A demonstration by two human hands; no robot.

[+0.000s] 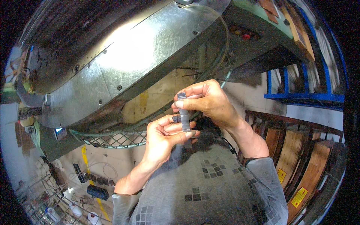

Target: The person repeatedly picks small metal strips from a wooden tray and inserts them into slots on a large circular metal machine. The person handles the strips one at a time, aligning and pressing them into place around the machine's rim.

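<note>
Both hands hold a narrow grey strip (185,119) upright in front of my chest; it has fine lighter and darker crosswise bands, perhaps a row of thin metal pieces. My right hand (210,101) pinches its upper end between thumb and fingers. Lower down, my left hand (161,140) grips the bottom end, thumb in front and fingers behind. A small dark piece (176,119) shows at the left index fingertip; I cannot tell whether it is a covering or a separate thing. Just beyond the hands runs the machine's shiny metal plate (97,84).
A curved green mesh guard (112,140) rims the machine's near side. Red and yellow buttons (245,36) sit on its far right. Wooden boards (309,172) stand in a rack at right, below a blue frame (296,96). White cones (93,217) lie at lower left.
</note>
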